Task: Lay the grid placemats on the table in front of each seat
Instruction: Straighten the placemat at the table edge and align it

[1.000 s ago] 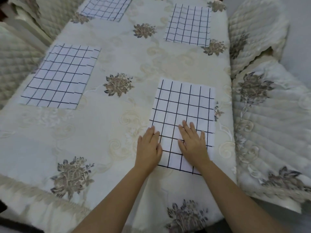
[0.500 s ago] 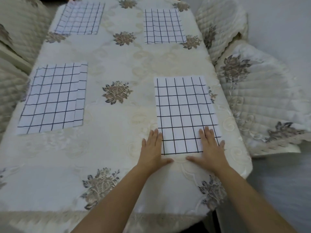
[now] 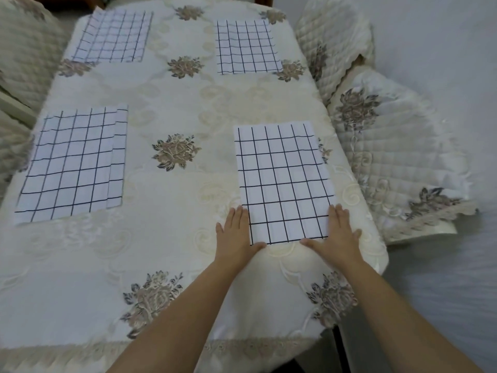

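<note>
- The near-right mat (image 3: pixel 283 181) lay flat on the table (image 3: pixel 174 238), its long sides running away from the person and its right edge close to the table's right side.
- The left hand (image 3: pixel 236 235) rested flat on the cloth just beside the mat's near-left corner, fingers straight and together along the left edge, thumb reaching to the corner.
- The right hand (image 3: pixel 337 235) lay flat at the near-right corner, fingers straight, their inner side touching or just overlapping the mat's right edge, thumb stretched along the near edge.
- Neither hand gripped anything; the two were apart, with the mat's near end between them.
- The near-left mat (image 3: pixel 72 162) lay well apart across the table, with a second layer showing as a strip along its right edge.
- The far-left mat (image 3: pixel 113 36) and the far-right mat (image 3: pixel 246 47) lay at the far end, one on each side.
- A quilted chair cover (image 3: pixel 398 146) stood just beside the table on the right, level with the near-right mat.
</note>
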Demonstrator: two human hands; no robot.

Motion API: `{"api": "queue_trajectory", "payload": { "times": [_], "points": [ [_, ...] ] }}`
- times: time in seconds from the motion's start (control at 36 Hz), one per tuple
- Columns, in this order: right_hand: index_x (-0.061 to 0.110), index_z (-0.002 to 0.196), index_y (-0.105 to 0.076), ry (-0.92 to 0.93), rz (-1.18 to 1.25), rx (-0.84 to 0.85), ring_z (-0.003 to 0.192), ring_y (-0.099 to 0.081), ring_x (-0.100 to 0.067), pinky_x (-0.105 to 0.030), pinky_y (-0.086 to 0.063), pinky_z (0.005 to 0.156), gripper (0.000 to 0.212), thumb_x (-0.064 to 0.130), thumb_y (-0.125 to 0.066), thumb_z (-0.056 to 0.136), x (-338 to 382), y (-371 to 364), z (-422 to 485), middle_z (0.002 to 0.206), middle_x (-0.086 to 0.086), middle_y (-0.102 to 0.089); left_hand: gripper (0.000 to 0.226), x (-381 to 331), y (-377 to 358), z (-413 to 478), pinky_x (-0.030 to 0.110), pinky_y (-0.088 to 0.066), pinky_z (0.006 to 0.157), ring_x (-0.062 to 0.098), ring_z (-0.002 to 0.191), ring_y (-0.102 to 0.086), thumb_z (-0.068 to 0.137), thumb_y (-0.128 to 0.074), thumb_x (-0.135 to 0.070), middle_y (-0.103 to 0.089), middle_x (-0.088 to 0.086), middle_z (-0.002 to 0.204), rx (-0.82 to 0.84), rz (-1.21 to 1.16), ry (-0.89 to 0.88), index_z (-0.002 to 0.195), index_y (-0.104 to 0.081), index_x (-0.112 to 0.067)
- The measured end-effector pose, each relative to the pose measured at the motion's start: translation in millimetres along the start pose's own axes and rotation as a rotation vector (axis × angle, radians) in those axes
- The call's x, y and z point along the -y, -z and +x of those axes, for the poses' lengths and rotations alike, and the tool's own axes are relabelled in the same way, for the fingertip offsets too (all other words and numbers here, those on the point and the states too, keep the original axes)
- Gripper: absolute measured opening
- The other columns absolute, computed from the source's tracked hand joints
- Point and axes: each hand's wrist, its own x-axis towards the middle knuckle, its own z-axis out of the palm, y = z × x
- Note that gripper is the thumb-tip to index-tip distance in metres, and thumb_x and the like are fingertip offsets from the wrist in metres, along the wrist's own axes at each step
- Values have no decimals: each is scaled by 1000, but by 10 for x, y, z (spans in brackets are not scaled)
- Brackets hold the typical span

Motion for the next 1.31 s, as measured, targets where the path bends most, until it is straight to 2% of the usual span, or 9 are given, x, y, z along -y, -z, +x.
{"api": "queue_trajectory", "payload": {
  "times": [0.33, 0.47, 0.56, 0.72, 0.81, 0.92, 1.03, 1.11, 1.31],
  "points": [
    [14, 150, 4, 73, -53, 43, 145, 13, -21, -59, 0, 113, 113, 64, -61, 73, 0, 128, 205, 157, -3, 15, 92, -43, -7, 93, 49, -5, 116, 17, 147, 6, 85, -55, -53, 2, 0, 159, -24, -27, 45, 150, -4, -12],
    [16, 150, 3, 94, -98, 18, 144, 19, -21, -55, 8, 113, 101, 69, -45, 80, 46, 75, 127, 156, -5, 20, 91, -19, -14, 73, 49, -5, 116, 17, 147, 5, 86, -53, -55, 1, 1, 159, -33, -44, 16, 150, -6, -12],
    [16, 150, -4, 151, -158, -26, 145, 17, -23, -54, 9, 113, 92, 73, -25, 81, 174, 21, 123, 157, -7, 16, 75, 18, -21, 64, 48, -6, 117, 19, 147, 2, 90, -49, -49, -3, 3, 159, -49, -70, 25, 149, -17, -14],
    [12, 146, -21, 142, -155, -52, 146, 4, -24, -54, 1, 114, 61, 41, -37, 96, 510, -149, 96, 158, -9, -2, 50, 233, -24, -56, 44, -8, 116, 21, 147, -4, 98, -40, -32, -9, 8, 158, -108, -63, -17, 144, -30, -14],
    [7, 146, -23, 67, -128, -98, 146, 1, -27, -53, 0, 114, 59, 36, -37, 96, 648, -206, 67, 157, -13, -7, 45, 444, 22, -113, 45, -21, 116, 30, 143, -21, 95, -45, -19, -25, 18, 152, -210, -102, -33, 138, -42, -4],
    [3, 141, -31, 124, -64, -183, 145, -6, -29, -52, 0, 115, 52, 28, -41, 97, 1023, -315, -27, 155, -15, -15, 36, 881, 88, -165, 53, -46, 93, 46, 111, -57, 76, -56, -3, -58, 32, 121, -339, -165, -59, 109, -63, 8],
    [3, 137, -38, 240, 48, -184, 141, -22, -29, -43, -14, 115, 46, 20, -46, 95, 1614, -535, -120, 150, -14, -27, 37, 1393, 262, -220, 54, -49, 87, 47, 103, -61, 71, -52, -2, -61, 33, 112, -392, -169, -34, 103, -65, 9],
    [0, 128, -46, 277, 199, -201, 125, -40, -28, -31, -33, 101, 39, 12, -48, 91, 2179, -744, -241, 135, -15, -42, 38, 1885, 426, -285, 54, -52, 82, 46, 98, -63, 75, -42, -8, -63, 32, 107, -393, -135, -43, 100, -66, 9],
    [5, 128, -47, 271, 280, -134, 123, -39, -25, -29, -34, 96, 37, 14, -46, 93, 3249, -1262, -499, 130, -12, -43, 46, 2930, 803, -488, 52, -52, 78, 44, 97, -64, 73, -35, -13, -63, 32, 105, -370, -50, -46, 99, -65, 10]
  ]
}}
